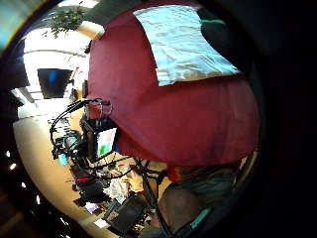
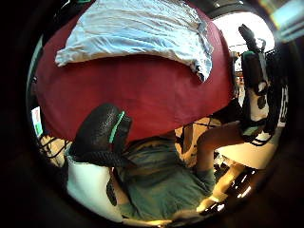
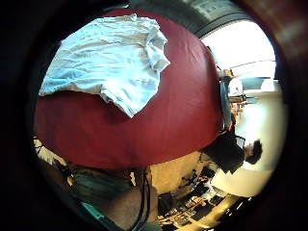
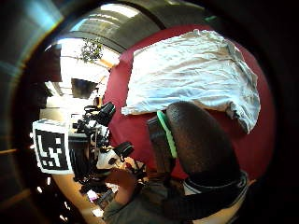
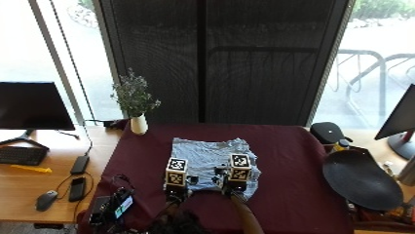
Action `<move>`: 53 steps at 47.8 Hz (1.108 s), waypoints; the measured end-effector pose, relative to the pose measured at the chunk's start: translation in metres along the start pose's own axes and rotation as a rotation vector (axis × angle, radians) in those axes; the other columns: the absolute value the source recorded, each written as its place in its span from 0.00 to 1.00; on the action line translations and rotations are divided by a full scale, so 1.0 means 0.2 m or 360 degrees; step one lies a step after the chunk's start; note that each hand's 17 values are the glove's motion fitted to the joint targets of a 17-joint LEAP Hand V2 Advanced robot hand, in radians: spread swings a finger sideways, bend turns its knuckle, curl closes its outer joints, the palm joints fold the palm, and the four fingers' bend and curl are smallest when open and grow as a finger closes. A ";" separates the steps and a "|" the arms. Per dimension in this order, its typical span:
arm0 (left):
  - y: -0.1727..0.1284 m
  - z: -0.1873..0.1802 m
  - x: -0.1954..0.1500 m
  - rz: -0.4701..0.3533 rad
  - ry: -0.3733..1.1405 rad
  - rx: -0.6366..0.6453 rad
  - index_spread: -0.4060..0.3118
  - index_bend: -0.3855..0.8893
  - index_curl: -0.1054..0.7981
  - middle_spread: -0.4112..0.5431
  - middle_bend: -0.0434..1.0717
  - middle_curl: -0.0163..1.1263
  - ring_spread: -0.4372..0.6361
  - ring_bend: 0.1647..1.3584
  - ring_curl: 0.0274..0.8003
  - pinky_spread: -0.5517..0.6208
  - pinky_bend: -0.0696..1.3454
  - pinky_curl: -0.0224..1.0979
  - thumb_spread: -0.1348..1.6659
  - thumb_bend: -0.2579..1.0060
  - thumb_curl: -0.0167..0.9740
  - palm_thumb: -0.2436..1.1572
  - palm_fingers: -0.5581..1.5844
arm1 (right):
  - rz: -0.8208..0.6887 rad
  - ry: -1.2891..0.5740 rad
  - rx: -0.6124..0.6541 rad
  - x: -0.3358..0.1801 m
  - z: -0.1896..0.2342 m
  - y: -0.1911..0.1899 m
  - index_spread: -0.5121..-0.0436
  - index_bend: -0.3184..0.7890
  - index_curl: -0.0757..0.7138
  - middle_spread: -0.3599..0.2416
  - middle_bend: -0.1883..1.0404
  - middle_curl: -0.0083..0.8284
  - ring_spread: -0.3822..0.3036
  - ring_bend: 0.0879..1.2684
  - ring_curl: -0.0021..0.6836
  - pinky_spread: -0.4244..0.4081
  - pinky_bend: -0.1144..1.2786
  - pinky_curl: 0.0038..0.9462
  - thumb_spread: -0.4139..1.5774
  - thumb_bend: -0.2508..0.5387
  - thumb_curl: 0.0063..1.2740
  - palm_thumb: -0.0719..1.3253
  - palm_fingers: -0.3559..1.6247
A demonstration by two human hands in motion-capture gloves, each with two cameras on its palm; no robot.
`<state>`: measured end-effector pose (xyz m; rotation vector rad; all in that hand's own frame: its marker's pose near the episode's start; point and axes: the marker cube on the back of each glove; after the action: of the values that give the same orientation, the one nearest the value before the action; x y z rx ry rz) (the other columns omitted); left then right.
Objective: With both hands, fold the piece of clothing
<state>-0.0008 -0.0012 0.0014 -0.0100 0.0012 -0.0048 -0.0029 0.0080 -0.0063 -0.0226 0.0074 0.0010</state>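
The light blue garment (image 5: 211,163) lies flat on the maroon tablecloth (image 5: 292,165), just ahead of both hands, with its near hem close to them and its far edge toward the white vase (image 5: 139,125) with a plant. Bare cloth spreads broadly around it: a wide stretch to the right of the right hand (image 5: 236,184) as far as the black round object (image 5: 360,179) at the table's right edge, a narrower strip to the left of the left hand (image 5: 175,187), and a band between the hem and the table's near edge.

From above, both hands sit at or over the near hem, left at its left part, right at its right part; I cannot tell there whether they touch it, nor how the fingers stand.

The palm views add detail. The right thumb side view shows a black-gloved digit (image 4: 196,144) over the tablecloth, with the garment (image 4: 191,74) beyond it, not pinched. The left thumb side view shows a curled gloved digit (image 2: 97,130) beside the table's near edge, apart from the garment (image 2: 137,28), and holding nothing visible. The little finger views show a rumpled sleeve corner (image 3: 122,98) and a straight hem (image 1: 198,72).
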 end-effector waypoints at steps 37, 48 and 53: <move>0.07 -0.23 0.04 0.0029 -0.0065 0.0172 0.44 0.41 0.39 0.42 0.26 0.32 0.54 0.31 0.34 0.73 0.30 0.23 0.66 0.20 0.30 0.48 0.45 | -0.0022 0.0119 0.0088 0.08 -0.27 0.13 0.32 0.45 0.50 0.56 0.28 0.25 0.72 0.10 0.29 0.82 0.44 0.31 0.84 0.43 0.17 0.30 0.28; 0.03 -0.22 0.06 0.0076 -0.0043 0.0182 0.44 0.41 0.42 0.42 0.25 0.34 0.54 0.31 0.36 0.73 0.30 0.25 0.66 0.19 0.32 0.48 0.45 | -0.0019 0.0144 0.0082 0.14 -0.29 0.17 0.32 0.44 0.51 0.58 0.29 0.27 0.73 0.11 0.33 0.82 0.47 0.34 0.81 0.36 0.20 0.32 0.27; 0.00 -0.20 0.05 0.0067 -0.0057 0.0219 0.44 0.41 0.43 0.42 0.25 0.35 0.54 0.31 0.37 0.74 0.30 0.26 0.67 0.19 0.33 0.48 0.44 | -0.0030 0.0175 0.0058 0.20 -0.24 0.13 0.31 0.44 0.51 0.59 0.29 0.28 0.74 0.12 0.34 0.82 0.47 0.34 0.81 0.33 0.21 0.33 0.27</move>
<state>0.0100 -0.0013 -0.0385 0.1274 -0.0349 0.0377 0.0367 0.0330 -0.0551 0.0138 0.1172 -0.0194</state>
